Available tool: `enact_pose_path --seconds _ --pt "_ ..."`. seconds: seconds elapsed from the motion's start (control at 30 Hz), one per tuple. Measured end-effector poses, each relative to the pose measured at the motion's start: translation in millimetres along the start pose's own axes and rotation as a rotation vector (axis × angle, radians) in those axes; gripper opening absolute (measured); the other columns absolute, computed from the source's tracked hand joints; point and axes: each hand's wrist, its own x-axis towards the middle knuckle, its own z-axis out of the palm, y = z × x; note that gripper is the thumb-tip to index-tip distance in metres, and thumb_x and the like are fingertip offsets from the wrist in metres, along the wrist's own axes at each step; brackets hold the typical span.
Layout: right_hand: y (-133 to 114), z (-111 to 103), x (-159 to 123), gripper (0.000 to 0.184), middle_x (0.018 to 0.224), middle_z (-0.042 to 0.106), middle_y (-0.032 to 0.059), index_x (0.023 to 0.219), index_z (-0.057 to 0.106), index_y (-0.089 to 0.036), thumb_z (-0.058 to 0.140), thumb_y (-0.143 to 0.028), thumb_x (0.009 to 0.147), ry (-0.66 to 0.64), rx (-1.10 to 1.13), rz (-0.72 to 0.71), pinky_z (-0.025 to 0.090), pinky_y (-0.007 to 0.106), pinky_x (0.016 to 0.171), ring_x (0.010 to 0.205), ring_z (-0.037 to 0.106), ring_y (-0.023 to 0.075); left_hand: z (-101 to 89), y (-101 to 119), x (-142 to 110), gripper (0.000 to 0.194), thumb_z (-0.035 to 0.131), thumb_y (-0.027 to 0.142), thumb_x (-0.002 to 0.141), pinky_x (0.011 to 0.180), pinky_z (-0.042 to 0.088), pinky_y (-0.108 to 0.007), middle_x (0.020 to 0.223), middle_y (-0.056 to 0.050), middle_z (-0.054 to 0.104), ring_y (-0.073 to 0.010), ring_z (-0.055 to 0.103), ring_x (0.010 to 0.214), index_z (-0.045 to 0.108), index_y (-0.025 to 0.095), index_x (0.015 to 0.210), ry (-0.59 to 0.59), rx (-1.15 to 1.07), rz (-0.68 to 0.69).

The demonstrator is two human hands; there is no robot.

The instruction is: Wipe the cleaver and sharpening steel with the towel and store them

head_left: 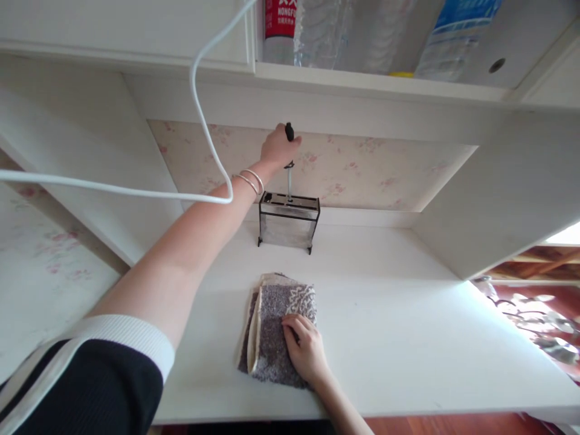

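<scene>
My left hand point(278, 148) reaches to the back of the white desk surface, its fingers wrapped round the black handle point(289, 132) of an upright metal rod. The rod runs down to a small box-shaped stand point(290, 225) with a black frame, a dark slotted top and pale see-through sides. It appears to rest on the desk on small black feet. Nearer the front edge, my right hand point(307, 347) presses on a folded grey towel point(276, 326) with a cream pattern and edging, its fingers bent against the cloth. Its fingertips are partly hidden.
Above the desk runs a white shelf point(385, 84) holding several plastic bottles point(457, 39). A white cable point(203, 121) hangs across the view over my left forearm. White side panels point(502, 181) flank the desk. Shiny objects point(539, 320) stand beyond its right edge.
</scene>
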Motion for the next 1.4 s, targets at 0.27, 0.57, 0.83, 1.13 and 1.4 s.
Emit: enact_pose_path --seconds 0.27,0.57,0.83,1.13,1.4 --pt "-1 0 -1 0.019 0.095 0.067 0.0042 0.09 0.065 -0.023 0.046 -0.019 0.092 0.004 0.016 0.015 0.051 0.031 0.083 0.092 0.063 0.0178 -27.7 8 7 0.046 0.042 0.047 0.093 0.08 0.05 -0.033 0.122 -0.01 0.053 -0.0227 0.06 0.102 0.041 0.013 0.125 -0.056 -0.038 0.096" --pt "-3 -1 -2 0.019 0.096 0.066 0.0041 0.09 0.063 -0.023 0.044 -0.021 0.094 -0.015 0.028 0.049 0.049 0.032 0.084 0.093 0.061 0.0178 -57.5 3 -13 0.045 0.036 0.047 0.094 0.074 0.049 -0.028 0.104 -0.006 0.052 -0.0141 0.065 0.083 0.039 0.006 0.113 0.155 -0.183 0.234" --pt "2 0 -6 0.017 0.1 0.066 0.0042 0.098 0.061 -0.024 0.044 -0.027 0.096 -0.037 0.025 0.084 0.048 0.032 0.086 0.096 0.06 0.0188 -80.3 -60 -155 0.026 0.061 0.036 0.087 0.068 0.058 -0.026 0.096 -0.002 0.059 -0.0141 0.066 0.085 0.045 0.023 0.103 0.454 -0.523 0.332" --pt "-2 6 -6 0.022 0.111 0.067 0.0033 0.108 0.062 -0.026 0.044 -0.025 0.096 -0.14 -0.178 -0.019 0.047 0.037 0.092 0.106 0.06 0.0209 -83.0 -153 -338 0.037 0.071 0.004 0.072 0.074 0.057 -0.029 0.098 -0.005 0.066 -0.0158 0.066 0.087 0.054 0.022 0.1 0.447 0.016 0.481" --pt "-30 25 22 0.035 0.137 0.052 -0.0028 0.128 0.056 -0.031 0.042 -0.035 0.096 -0.428 -0.394 -0.152 0.028 0.053 0.111 0.134 0.039 0.0251 -79.6 -210 -434 0.044 0.068 -0.003 0.072 0.081 0.056 -0.034 0.102 -0.008 0.066 -0.0185 0.065 0.093 0.057 0.021 0.107 0.179 0.14 0.448"
